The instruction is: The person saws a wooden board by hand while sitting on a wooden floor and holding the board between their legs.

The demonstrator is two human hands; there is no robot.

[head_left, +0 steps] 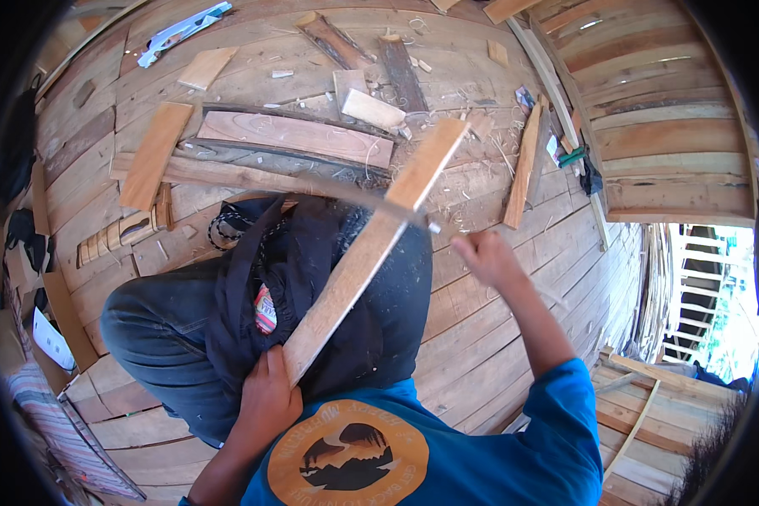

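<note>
My left hand (270,395) is closed around the near end of a long, narrow wooden board (350,278). The board slants up and away to the right across my lap, its far end beyond my knee. My right hand (491,260), to the right of the board, is closed on the handle of a long-bladed knife (350,194). Its dark blade reaches leftward across the board's upper half, slightly blurred. Whether the edge touches the wood I cannot tell. Dark cloth (253,261) lies bunched on my lap under the board.
Ahead on the plank floor lie a bark-edged slab (299,135), a flat board (156,156), bark-covered pieces (402,74), an upright-lying strip (524,164) and scattered shavings. A plank panel (662,126) stands at the right, beside a bright slatted opening (702,291). Striped cloth (59,422) is at the left.
</note>
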